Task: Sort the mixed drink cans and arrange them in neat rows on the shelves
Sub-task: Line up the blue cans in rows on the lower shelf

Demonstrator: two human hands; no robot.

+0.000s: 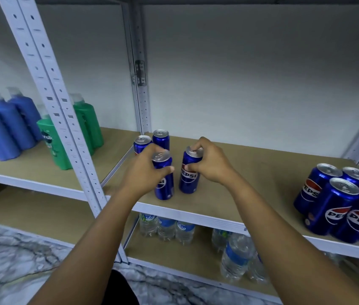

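Two slim blue Pepsi cans stand upright near the front of the tan shelf (251,172). My left hand (145,170) grips the left can (164,190) around its upper half. My right hand (209,161) holds the right can (188,179), fingers over its rim and thumb on its side. Behind them, in the shelf's back left corner, stand two more slim blue cans (142,143), (161,138). A cluster of several wider Pepsi cans (337,205) sits at the shelf's right front.
A white perforated upright (59,111) rises just left of my left arm. Blue and green shampoo bottles (9,128) fill the neighbouring shelf on the left. Water bottles (167,227) stand on the shelf below. Marble-patterned floor (20,260) lies underneath.
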